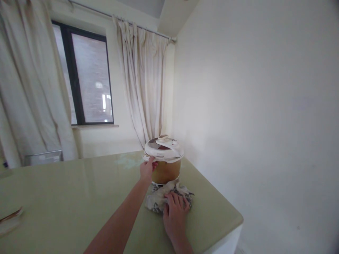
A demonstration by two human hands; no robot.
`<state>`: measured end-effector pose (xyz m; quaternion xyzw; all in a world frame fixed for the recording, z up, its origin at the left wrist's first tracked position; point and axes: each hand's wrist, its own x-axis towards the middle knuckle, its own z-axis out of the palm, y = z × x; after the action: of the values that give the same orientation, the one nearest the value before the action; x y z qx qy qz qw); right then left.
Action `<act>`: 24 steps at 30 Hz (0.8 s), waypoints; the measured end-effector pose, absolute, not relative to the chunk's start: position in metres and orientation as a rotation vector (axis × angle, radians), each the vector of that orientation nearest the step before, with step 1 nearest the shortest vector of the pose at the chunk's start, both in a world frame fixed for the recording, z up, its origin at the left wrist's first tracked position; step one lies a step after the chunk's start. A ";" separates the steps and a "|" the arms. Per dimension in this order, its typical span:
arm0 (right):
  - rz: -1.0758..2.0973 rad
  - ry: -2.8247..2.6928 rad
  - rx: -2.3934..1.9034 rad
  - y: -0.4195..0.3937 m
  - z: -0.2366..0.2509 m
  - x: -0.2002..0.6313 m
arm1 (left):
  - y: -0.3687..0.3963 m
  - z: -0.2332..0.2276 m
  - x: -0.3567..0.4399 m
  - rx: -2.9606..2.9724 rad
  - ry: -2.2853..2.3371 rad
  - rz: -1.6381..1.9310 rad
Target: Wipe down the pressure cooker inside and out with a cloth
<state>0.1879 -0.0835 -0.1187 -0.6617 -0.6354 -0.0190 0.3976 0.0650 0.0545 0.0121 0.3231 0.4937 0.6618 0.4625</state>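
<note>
A pressure cooker (pixel 166 171) with a golden-brown body and a white lid (pixel 169 152) stands upright at the far right of the green tabletop. My left hand (pixel 147 168) is closed around the handle on the left side of its rim. In front of the cooker lies a crumpled black-and-white patterned cloth (pixel 156 199). My right hand (pixel 176 210) presses on this cloth with fingers bent over it, close to the cooker's base. The fingertips sink partly into the folds.
The green table (pixel 87 211) has a rounded corner (pixel 239 218) at the right, beside a white wall (pixel 254 123). A pale object with a brown edge (pixel 10 222) lies at the left. Behind the table hang curtains (pixel 148 81) beside a dark-framed window (pixel 91 77).
</note>
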 end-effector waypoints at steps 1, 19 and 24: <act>-0.068 -1.560 -1.715 -0.084 -0.120 0.190 | 0.056 0.010 0.064 0.809 1.225 1.649; -0.085 -1.059 -1.834 -0.067 -0.132 0.215 | -0.049 -0.009 -0.089 0.656 1.268 1.833; -0.014 -1.061 -1.800 -0.070 -0.126 0.214 | -0.080 -0.001 -0.147 0.535 1.348 1.847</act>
<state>0.2143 -0.0703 -0.1256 -0.7450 -0.4391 -0.0057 0.5021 -0.1471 -0.0803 -0.0014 0.2102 0.5294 0.7254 0.3863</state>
